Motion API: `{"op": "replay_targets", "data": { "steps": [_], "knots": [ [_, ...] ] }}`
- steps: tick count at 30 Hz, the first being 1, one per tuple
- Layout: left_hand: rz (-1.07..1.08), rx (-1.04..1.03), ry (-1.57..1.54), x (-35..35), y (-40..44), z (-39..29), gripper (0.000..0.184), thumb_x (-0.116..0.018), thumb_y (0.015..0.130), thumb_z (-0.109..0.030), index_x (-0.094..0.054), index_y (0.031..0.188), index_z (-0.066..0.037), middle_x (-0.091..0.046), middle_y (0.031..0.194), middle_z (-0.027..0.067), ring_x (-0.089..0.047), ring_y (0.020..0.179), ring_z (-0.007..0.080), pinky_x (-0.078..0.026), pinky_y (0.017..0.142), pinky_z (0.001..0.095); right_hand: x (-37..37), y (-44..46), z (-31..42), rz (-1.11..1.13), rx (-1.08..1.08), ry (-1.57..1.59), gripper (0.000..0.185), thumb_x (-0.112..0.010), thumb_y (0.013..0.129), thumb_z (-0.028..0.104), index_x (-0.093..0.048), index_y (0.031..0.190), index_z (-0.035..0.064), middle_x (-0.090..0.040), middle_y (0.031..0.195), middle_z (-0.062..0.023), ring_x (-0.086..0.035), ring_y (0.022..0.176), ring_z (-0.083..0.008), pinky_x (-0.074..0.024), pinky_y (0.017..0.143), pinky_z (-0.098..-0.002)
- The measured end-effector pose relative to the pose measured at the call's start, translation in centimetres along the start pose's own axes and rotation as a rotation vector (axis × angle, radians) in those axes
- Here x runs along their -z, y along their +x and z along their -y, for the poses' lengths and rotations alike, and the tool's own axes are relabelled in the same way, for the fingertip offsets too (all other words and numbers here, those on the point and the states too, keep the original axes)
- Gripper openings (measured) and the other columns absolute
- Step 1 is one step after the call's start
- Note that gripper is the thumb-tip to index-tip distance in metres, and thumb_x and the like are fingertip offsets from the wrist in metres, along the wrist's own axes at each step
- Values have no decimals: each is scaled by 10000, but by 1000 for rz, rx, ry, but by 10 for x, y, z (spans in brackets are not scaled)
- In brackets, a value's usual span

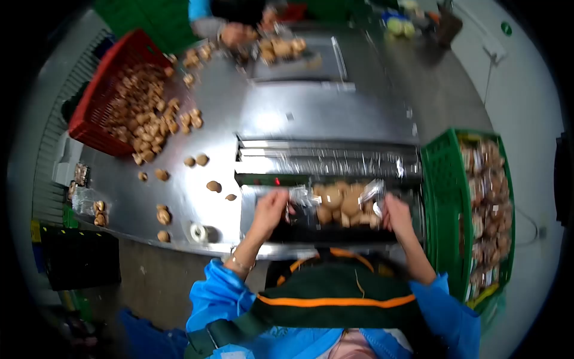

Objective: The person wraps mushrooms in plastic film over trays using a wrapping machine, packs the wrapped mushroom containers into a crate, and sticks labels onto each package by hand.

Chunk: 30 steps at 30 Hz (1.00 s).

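Observation:
A tray of brown mushrooms [342,202] lies in front of me at the wrapping station, with clear film bunched at both of its ends. My left hand [272,209] is closed on the film at the tray's left end. At the right end, my right hand [396,213] pinches the film there. Just beyond the tray runs a roll of clear film [329,161] between metal bars. The underside of the tray is hidden.
On the left, a tipped red crate [89,113] spills mushrooms [143,113] onto the steel table [197,131]. A white tape roll [199,233] sits near the front edge. A green crate [439,209] of packed mushrooms stands right. Across the table, a co-worker's hands [236,35] handle mushrooms.

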<state>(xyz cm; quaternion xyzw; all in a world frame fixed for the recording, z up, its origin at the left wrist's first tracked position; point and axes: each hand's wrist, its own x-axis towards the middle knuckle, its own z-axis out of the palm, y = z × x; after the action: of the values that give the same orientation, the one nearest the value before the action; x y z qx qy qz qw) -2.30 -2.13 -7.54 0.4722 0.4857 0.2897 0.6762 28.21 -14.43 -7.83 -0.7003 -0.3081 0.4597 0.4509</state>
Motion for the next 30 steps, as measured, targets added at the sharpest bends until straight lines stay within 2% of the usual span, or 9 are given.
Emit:
{"op": "replay_targets", "data": {
  "steps": [3, 7, 8, 9, 11, 18, 21, 24, 30],
  "knots": [
    [-182, 47, -240, -4, -4, 7, 237, -447, 908, -241, -520, 752, -78, -396, 478, -32, -315, 361, 36, -193, 324, 205, 0, -12, -1, -236, -62, 410, 290, -443, 909, 265, -485, 706, 62, -337, 463, 49, -243, 323, -47, -167, 303, -197],
    [-305, 402, -410, 17, -91, 46, 247, -484, 889, -230, -540, 769, -22, -457, 528, -2, -252, 326, 34, -205, 326, 183, 19, -98, 0, -211, -478, 714, 291, -460, 897, 311, -514, 745, 69, -435, 520, 27, -328, 365, -31, -248, 318, -190],
    [-265, 611, -405, 22, -115, 83, 229, -482, 885, -222, -554, 791, -26, -492, 576, 15, -262, 320, 34, -213, 321, 182, -6, -121, -82, -395, -708, 19, 273, -446, 900, 287, -567, 844, 50, -554, 653, -19, -451, 434, -65, -350, 383, -193],
    [-66, 729, -356, 11, -114, 107, 228, -480, 875, -236, -560, 809, -33, -538, 665, 41, -378, 382, 53, -298, 353, 195, -28, -123, -118, -294, -596, -247, 276, -437, 901, 261, -589, 934, 33, -609, 791, -73, -555, 613, -110, -443, 532, -224],
    [-20, 691, -57, -30, -94, 119, 220, -483, 860, -235, -574, 817, -39, -562, 717, 48, -510, 544, 102, -397, 436, 226, -37, -110, -189, 289, -460, 444, 350, -421, 906, 313, -567, 1012, 13, -594, 952, -91, -545, 927, -149, -440, 830, -328],
    [545, 553, -748, -95, -62, 67, 233, -520, 844, -208, -490, 998, -36, -515, 938, 70, -496, 775, 131, -378, 679, 253, -27, -130, -31, 466, -722, 1069, 649, -443, 850, 499, -325, 1296, 42, -404, 1291, -95, -425, 1160, -193, -359, 957, -337],
    [765, 451, -759, -155, -48, 13, 300, -536, 837, -197, -454, 1076, -34, -495, 1033, 79, -490, 874, 144, -370, 782, 264, 22, -155, -15, 582, 58, 889, 851, -666, 731, 245, -139, 1377, 75, -147, 1428, -76, -298, 1253, -210, -281, 1008, -357],
    [1037, 6, -278, -229, -49, -49, 362, -572, 814, -157, -433, 1127, -39, -449, 1137, 92, -463, 968, 155, -353, 858, 270, 82, -161, -1, -16, 364, 938, 780, -691, 645, 111, -282, 1306, 50, -383, 1281, -131, -430, 1140, -252, -358, 950, -363],
    [1239, -632, 395, -312, -32, -107, 282, -604, 745, -5, -527, 1013, -47, -480, 1092, 119, -476, 972, 211, -388, 813, 280, 320, -271, 29, -927, 342, 919, 586, -330, 870, 545, -491, 1129, 45, -574, 1017, -142, -584, 897, -265, -497, 775, -401]
  ]
}}
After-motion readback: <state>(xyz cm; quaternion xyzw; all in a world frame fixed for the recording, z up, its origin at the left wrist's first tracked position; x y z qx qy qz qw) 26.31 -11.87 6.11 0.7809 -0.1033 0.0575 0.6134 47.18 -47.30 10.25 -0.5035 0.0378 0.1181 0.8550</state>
